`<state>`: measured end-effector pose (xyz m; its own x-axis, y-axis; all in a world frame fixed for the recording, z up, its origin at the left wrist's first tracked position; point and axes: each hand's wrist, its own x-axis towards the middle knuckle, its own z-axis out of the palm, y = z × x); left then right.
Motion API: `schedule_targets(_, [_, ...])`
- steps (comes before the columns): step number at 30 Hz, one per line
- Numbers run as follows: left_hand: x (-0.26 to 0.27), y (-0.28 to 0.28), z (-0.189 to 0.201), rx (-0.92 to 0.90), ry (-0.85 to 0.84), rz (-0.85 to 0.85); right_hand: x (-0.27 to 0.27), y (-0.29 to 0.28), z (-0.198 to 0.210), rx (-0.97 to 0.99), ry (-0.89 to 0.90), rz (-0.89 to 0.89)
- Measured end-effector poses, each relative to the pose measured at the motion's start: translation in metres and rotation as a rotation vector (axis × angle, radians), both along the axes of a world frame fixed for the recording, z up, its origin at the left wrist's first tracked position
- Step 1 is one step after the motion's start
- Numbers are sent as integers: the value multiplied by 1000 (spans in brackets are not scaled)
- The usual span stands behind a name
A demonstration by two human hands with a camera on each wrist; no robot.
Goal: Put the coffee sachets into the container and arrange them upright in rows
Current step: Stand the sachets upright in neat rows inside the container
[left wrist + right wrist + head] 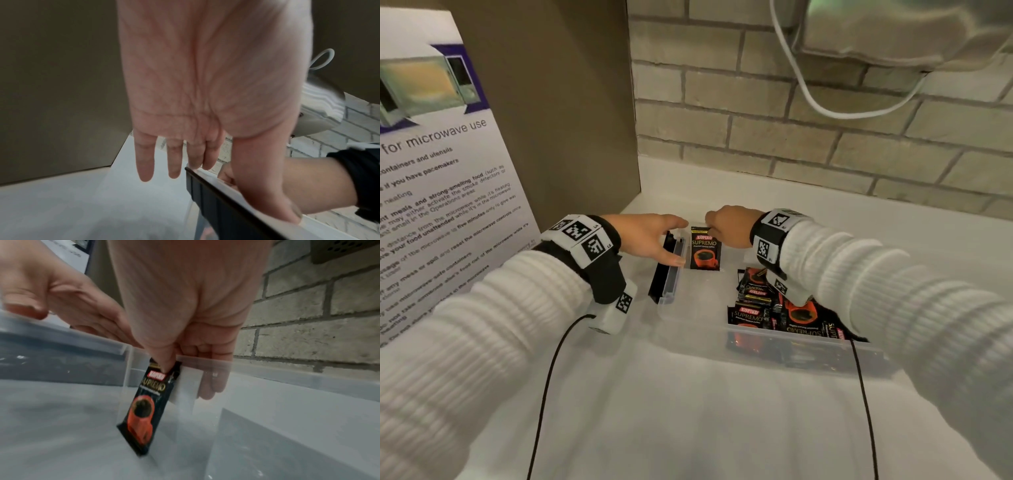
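A clear plastic container point(791, 337) stands on the white counter. In its far left corner a black Kopiko coffee sachet point(705, 251) point(148, 410) stands upright. My right hand point(726, 226) point(179, 360) pinches its top, thumb on the sachet and fingers behind the clear far wall. At the container's left side, my left hand point(671, 241) point(205, 146) rests with its thumb on the rim by the black handle point(662, 270) point(216, 203), fingers straight. Several more sachets point(774, 308) lie in a loose pile in the near right part, partly under my right wrist.
A microwave-use sign point(431, 171) leans at the left in front of a brown panel point(568, 102). A brick wall point(791, 154) runs close behind the container, with a white cable point(808, 99) hanging on it. Bare white counter point(688, 411) lies in front.
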<state>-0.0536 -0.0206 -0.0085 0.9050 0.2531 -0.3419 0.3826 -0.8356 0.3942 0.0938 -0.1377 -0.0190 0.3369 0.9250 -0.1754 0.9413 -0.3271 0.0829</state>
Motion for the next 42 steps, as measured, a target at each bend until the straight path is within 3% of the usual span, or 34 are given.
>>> schedule_targets(5, [-2, -2, 0, 23, -3, -8, -1, -7, -4, 25, -183, 77])
schedule_targets(17, [-3, -6, 3, 57, 26, -16, 2, -12, -5, 64, -115, 25])
schedule_targets(19, [-2, -7, 4, 57, 31, -18, 6, -17, 1, 148, -185, 103])
schedule_targets(21, [-2, -7, 4, 60, 38, -16, 6, -21, 7, 177, -276, 314])
schedule_targets(24, [-2, -8, 5, 59, 47, -8, 4, -23, 14, -25, -546, 604])
schedule_targets(26, [-2, -9, 5, 57, 45, -1, 2, -23, 15, -208, -624, 519])
schedule_targets(29, [-4, -11, 5, 59, 36, 3, -3, -23, 17, -263, -640, 446])
schedule_targets(35, [-6, -13, 5, 70, 34, 12, -9, -19, 14, -220, -576, 433])
schedule_targets(39, [-8, -19, 13, 79, 1, 13, -5, -31, 27, -34, -133, 258])
schedule_targets(42, [-9, -27, 25, 98, -23, -14, 5, -51, 38, -247, 122, 42])
